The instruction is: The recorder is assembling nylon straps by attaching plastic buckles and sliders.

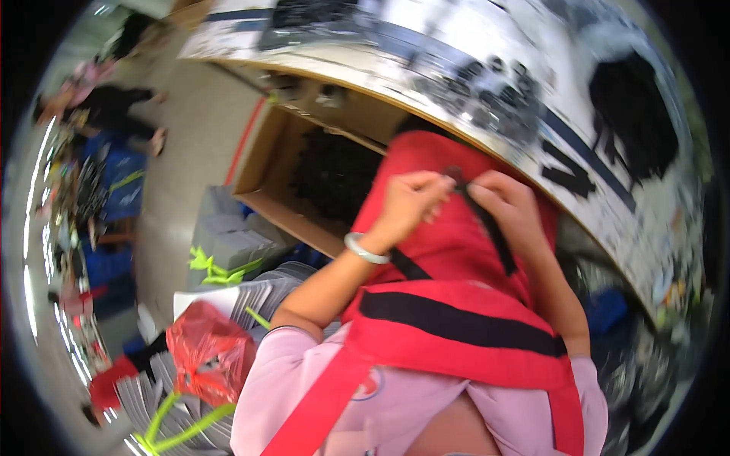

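Over my lap, covered by a red apron (456,323) with a black band, both hands meet at a small dark piece (453,173), blurred and too small to name. My left hand (413,199), with a pale bangle at the wrist, pinches this piece between thumb and fingers. My right hand (508,199) is closed on a black strap (493,234) right beside it. The strap hangs down from the right fingers across the red cloth. Another black strip (411,265) lies on the red cloth below my left wrist.
A white worktable (353,57) spans the front, bearing clear bags of black parts (494,95) and a black heap (635,114) at right. Under its edge stands a cardboard box (258,194) of black items. A red plastic bag (209,349) and tied grey bundles (232,235) sit left.
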Tool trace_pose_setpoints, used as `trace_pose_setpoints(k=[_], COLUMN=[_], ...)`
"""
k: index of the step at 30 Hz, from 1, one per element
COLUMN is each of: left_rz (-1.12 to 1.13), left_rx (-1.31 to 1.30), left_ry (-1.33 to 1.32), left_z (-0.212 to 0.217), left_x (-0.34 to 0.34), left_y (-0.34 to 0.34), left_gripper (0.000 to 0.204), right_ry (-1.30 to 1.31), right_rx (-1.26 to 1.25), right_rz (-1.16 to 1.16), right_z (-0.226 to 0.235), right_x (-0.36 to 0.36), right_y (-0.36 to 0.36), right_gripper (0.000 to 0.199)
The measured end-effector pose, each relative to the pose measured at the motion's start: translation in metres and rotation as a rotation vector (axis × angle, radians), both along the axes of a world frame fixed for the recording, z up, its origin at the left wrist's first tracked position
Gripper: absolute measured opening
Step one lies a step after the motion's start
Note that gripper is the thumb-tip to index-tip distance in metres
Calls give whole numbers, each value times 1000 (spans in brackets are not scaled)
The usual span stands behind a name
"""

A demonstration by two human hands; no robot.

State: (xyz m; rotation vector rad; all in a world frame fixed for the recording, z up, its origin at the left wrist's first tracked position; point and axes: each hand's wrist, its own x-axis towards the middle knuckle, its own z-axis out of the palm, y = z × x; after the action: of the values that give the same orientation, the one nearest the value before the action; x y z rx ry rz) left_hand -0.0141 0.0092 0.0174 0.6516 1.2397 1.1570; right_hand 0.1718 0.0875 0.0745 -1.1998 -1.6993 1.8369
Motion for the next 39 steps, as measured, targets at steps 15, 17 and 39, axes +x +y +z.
trace_pose_setpoints(k=[15, 17, 39], left_rz=[-5, -15, -68], left_rx=[344, 382, 586], left_ry=[400, 485, 772], left_z=[-7, -4, -12], left_x=[21, 21, 12], left_y=[2, 3, -1], left_gripper=[13, 14, 21], right_ry=[201, 221, 369], right_rx=[-437, -430, -520], right_rz=[-195, -214, -140], right_z=[-24, -26, -53], right_x=[5, 4, 3], right_y=[-12, -13, -6], right_gripper=[18, 18, 24])
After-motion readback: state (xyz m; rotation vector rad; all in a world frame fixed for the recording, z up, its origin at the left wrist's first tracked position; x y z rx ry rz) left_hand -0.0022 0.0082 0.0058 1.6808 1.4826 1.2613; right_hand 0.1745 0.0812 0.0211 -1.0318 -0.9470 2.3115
